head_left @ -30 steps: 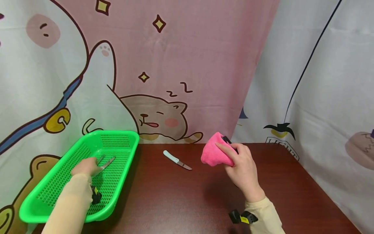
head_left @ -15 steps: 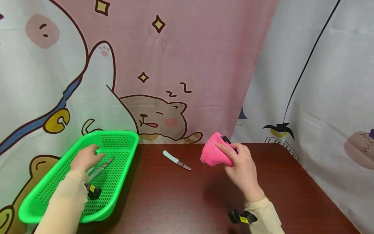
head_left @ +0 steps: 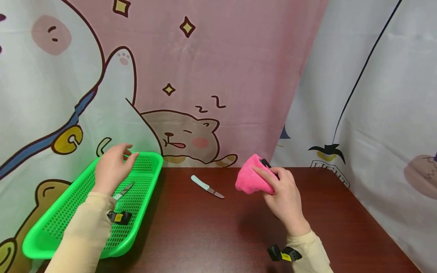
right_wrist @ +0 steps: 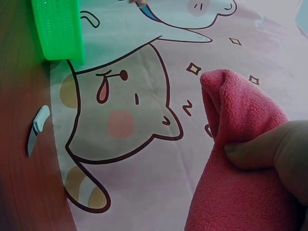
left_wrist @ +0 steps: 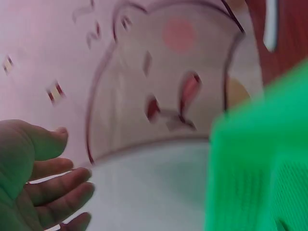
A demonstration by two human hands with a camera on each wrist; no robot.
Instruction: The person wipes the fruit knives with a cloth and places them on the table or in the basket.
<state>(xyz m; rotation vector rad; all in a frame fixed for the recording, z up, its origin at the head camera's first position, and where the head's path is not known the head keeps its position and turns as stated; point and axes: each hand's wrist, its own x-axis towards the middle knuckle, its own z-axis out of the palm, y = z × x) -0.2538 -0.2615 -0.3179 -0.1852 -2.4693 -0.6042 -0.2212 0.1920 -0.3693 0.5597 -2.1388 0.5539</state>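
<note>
My left hand (head_left: pixel 114 167) hovers over the far part of a green plastic basket (head_left: pixel 155 174), holding nothing. Its fingers are loosely bent and spread in the left wrist view, with the thumb apart. Below the hand, inside the basket, lies a knife (head_left: pixel 123 191) with a pale handle, partly hidden by my wrist. My right hand (head_left: pixel 285 197) grips a folded pink cloth (head_left: pixel 252 176) above the table, the thumb (right_wrist: pixel 255 151) pressing on it. A small black piece (head_left: pixel 265 163) shows at the cloth's edge; its kind is unclear. Between the hands, a knife with a pale blue handle (head_left: pixel 199 182) lies on the table.
The dark reddish-brown table (head_left: pixel 191 235) reaches back to a cartoon-printed curtain (head_left: pixel 232 76). The green basket stands at the table's left side against the curtain. Small black devices sit on both wrists.
My left hand has come away from the knives in the basket, rising and moving back over its far end. The right hand and the cloth have stayed in place.
</note>
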